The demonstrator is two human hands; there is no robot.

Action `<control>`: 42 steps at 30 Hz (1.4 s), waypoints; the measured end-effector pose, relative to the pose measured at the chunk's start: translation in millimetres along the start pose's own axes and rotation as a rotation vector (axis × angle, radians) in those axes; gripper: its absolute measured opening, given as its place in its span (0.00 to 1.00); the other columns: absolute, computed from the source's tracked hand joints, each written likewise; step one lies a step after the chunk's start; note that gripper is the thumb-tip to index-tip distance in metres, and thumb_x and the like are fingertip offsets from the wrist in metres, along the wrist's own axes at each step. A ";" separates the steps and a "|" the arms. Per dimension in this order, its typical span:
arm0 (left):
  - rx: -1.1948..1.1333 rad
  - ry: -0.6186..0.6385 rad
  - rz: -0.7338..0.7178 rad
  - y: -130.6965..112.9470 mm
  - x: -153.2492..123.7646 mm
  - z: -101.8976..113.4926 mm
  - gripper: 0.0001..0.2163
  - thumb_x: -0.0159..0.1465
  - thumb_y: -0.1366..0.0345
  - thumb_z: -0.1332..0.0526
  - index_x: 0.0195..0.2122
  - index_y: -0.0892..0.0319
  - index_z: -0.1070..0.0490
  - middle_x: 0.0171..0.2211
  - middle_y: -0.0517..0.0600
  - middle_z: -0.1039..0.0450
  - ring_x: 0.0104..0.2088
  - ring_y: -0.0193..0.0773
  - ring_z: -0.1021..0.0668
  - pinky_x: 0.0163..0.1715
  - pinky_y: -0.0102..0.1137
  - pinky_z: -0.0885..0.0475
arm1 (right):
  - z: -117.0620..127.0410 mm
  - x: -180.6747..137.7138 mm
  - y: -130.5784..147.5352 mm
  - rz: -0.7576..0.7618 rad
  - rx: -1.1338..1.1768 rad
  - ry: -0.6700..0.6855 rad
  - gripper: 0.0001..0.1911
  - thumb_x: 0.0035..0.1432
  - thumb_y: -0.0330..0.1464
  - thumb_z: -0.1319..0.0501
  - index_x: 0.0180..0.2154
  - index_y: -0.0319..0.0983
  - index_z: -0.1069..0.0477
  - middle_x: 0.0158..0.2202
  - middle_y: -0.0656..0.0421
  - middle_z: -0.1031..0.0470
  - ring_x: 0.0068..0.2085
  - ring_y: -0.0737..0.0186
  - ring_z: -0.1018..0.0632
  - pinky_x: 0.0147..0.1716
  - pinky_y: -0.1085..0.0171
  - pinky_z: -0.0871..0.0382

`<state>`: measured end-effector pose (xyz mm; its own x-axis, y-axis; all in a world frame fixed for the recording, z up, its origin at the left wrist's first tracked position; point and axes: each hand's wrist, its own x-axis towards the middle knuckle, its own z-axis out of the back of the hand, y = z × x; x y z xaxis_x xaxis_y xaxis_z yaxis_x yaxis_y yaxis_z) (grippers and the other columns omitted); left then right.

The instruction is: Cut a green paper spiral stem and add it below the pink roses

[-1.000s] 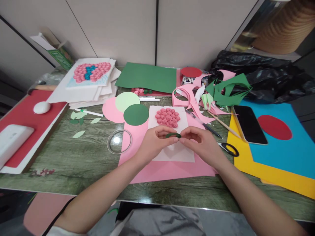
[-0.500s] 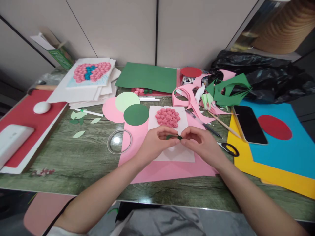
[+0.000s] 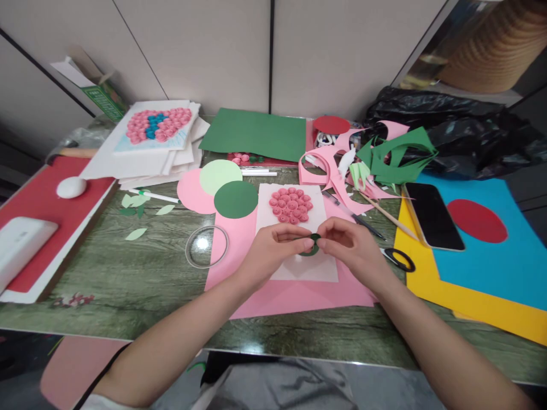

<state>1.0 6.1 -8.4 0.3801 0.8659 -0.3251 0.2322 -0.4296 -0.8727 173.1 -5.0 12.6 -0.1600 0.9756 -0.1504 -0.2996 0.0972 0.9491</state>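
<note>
Between the fingertips of both hands is a dark green paper strip (image 3: 308, 252), curled at its upper end. My left hand (image 3: 280, 242) pinches it from the left, thumb against fingers. From the right, my right hand (image 3: 344, 242) grips the curled end. Under the hands lies a white sheet (image 3: 305, 272), itself on a larger pink sheet (image 3: 252, 304). A cluster of rolled pink paper roses (image 3: 291, 205) sits on the white sheet, just beyond my fingers. Part of the green strip is hidden by my fingers.
Left of my hands lie a tape roll (image 3: 187, 250), paper circles (image 3: 236, 199) and cut leaves (image 3: 137, 234). To the right are scissors (image 3: 399, 259), a pen (image 3: 370, 226), a wooden stick (image 3: 391, 217), a phone (image 3: 436, 216) and paper scraps (image 3: 318, 168).
The green strip has turned between my fingers; a curl at the top and a loop below now show. Both hands stay in nearly the same place.
</note>
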 end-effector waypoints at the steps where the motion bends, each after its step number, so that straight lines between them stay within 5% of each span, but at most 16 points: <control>1: 0.007 0.003 0.010 -0.3 0.0 0.1 0.13 0.49 0.64 0.30 0.35 0.63 0.24 0.29 0.51 0.22 0.31 0.35 0.23 0.39 0.33 0.30 | 0.1 -0.3 0.2 -0.002 0.005 -0.004 0.04 0.50 0.30 0.40 0.29 0.38 0.34 0.25 0.63 0.34 0.29 0.67 0.32 0.29 0.66 0.41; 30: 0.049 0.123 0.061 -3.1 1.4 5.0 0.08 0.51 0.65 0.32 0.30 0.63 0.24 0.25 0.49 0.25 0.29 0.33 0.25 0.37 0.32 0.32 | 4.7 0.6 3.0 -0.025 0.024 0.156 0.05 0.52 0.33 0.40 0.28 0.39 0.33 0.27 0.61 0.31 0.30 0.65 0.30 0.31 0.67 0.37; 42: 0.133 0.083 0.043 -6.4 0.0 5.0 0.09 0.51 0.64 0.33 0.30 0.63 0.25 0.26 0.50 0.25 0.29 0.34 0.25 0.36 0.32 0.32 | 4.1 0.3 7.1 -0.037 -0.042 0.151 0.04 0.50 0.33 0.39 0.28 0.39 0.32 0.27 0.61 0.29 0.30 0.65 0.29 0.30 0.66 0.37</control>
<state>-5.0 10.1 -4.6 0.4613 0.8209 -0.3367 0.0954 -0.4232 -0.9010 174.8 -3.2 20.4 -0.2867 0.9304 -0.2285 -0.3469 0.1215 0.9300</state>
